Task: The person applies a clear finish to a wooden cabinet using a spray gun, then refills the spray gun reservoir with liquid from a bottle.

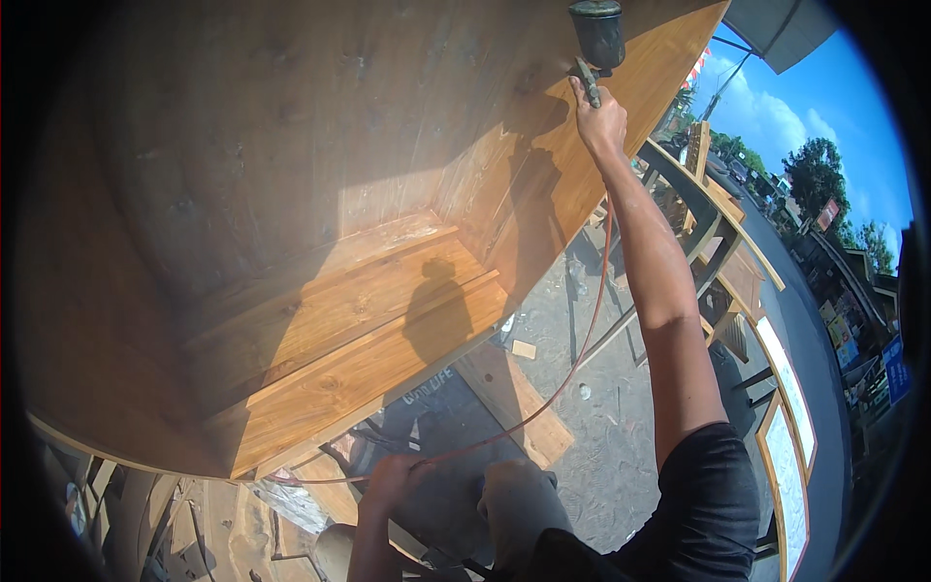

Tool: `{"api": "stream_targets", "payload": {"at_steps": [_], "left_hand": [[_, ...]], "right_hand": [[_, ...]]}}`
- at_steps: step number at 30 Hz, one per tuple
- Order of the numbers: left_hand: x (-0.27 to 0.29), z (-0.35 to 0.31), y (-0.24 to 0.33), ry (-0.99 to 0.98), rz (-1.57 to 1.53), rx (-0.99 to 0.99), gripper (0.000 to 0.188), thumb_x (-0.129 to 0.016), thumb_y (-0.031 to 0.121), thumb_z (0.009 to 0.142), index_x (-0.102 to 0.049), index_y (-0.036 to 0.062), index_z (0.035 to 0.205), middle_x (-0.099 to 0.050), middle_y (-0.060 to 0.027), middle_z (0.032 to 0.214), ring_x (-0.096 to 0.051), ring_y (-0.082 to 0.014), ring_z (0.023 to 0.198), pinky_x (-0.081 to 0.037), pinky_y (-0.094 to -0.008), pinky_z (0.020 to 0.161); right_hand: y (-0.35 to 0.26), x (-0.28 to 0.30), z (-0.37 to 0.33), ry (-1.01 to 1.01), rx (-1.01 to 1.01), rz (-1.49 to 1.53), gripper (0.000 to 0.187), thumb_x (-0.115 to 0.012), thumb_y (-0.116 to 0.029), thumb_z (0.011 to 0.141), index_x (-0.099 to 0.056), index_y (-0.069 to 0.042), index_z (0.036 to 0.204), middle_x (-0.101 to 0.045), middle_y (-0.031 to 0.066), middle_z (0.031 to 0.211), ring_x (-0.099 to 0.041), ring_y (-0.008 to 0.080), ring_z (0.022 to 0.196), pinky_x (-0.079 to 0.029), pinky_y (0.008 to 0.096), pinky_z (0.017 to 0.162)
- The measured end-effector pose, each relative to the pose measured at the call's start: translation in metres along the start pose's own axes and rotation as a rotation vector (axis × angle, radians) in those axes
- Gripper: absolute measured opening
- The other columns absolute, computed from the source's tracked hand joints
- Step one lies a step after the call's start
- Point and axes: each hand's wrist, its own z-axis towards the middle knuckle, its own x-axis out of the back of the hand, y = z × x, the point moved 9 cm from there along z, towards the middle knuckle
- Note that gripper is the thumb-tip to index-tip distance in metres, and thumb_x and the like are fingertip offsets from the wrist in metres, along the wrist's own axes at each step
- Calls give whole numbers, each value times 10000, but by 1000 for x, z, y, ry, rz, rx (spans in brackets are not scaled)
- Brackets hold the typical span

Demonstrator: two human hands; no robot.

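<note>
At the top right, my right hand [601, 118] is closed round the grip of a spray gun [590, 82] with a dark cup [598, 37] on top. My arm is stretched up along the side panel of a large wooden cabinet [364, 335], whose open inside faces me. A thin reddish hose [587, 349] hangs from the gun and curves down to the lower left. There my left hand [393, 477] is closed round the hose, below the cabinet's front edge. Its fingers are partly hidden.
Wooden boards [519, 412] and scraps lie on the grey ground below. Timber frames [713, 247] stand to the right, beside a white-faced panel [786, 475]. Past them runs a road [819, 378]. My knee [524, 504] is close under the hose.
</note>
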Motion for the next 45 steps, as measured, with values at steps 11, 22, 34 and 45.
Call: {"api": "stream_targets", "payload": {"at_steps": [11,22,34,45], "left_hand": [[29,13,17,341,-34,-30,184,-768,279,943,-792,106,1002,-737,-165,840,-728,-384,781,-557,-459,681],[35,18,20,372,-41,-9,163,-777,243,944,-765,81,953,-725,-169,822,-710,-393,742,-542,-449,650],[15,15,8,222,23,-63,167,-775,243,927,-795,100,1010,-746,-164,862,-729,-388,806,-555,-465,698],[15,-11,7,79,56,0,195,-776,264,912,-813,106,1020,-751,-178,889,-730,-388,839,-558,-470,733]], "right_hand": [[-51,64,118,247,112,-86,548,-641,-595,988,-704,-51,1013,-738,290,899,-702,521,947,-537,575,852],[-71,93,171,322,214,-97,433,-659,-488,973,-723,-73,1077,-756,264,951,-714,501,965,-550,564,880],[-36,17,81,52,57,-28,678,-581,-695,979,-743,-39,1032,-745,301,1045,-687,515,1069,-533,569,937],[35,-80,-59,-155,-121,11,646,-623,-656,979,-742,-21,969,-738,307,976,-695,513,1015,-530,561,887]]}}
